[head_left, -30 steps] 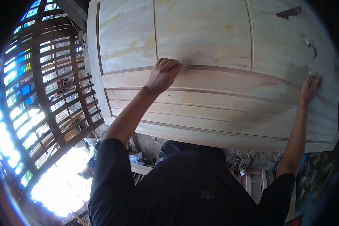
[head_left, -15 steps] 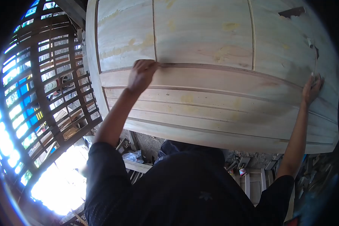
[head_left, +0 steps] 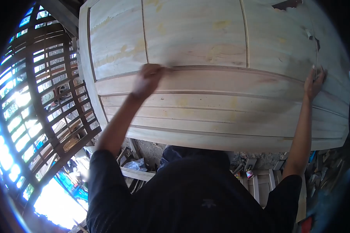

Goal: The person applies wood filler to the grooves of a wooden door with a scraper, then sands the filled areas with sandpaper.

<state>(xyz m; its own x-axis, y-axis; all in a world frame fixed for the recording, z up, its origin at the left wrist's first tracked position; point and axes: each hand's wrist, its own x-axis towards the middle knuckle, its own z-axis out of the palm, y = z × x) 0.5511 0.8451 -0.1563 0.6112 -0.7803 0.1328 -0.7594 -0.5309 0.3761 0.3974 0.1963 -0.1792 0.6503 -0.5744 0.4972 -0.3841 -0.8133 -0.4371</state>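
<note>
A large pale wooden door panel [head_left: 198,42] lies in front of me, with grooves, mouldings and yellowish patches. My left hand [head_left: 148,80] is closed, knuckles up, at the long moulding near the bottom of a vertical groove. It is smeared by motion, and whatever its fingers pinch is hidden. On the right side of the panel rests my right hand [head_left: 314,83], its fingers stretched out and apart. Beyond it lie a small curled scrap [head_left: 309,35] and a torn dark-brown sheet [head_left: 287,4] that looks like sandpaper.
A dark slatted lattice [head_left: 46,85] stands at the left, bright daylight behind it. Below the panel's near edge are a crumpled plastic bag [head_left: 135,164], a small can [head_left: 249,174] and wooden frame pieces [head_left: 262,186]. Wood offcuts are piled at the lower right.
The view has shifted slightly, so the panel sits further left in it. My left hand has moved a little along the moulding, while my right hand stays on the panel.
</note>
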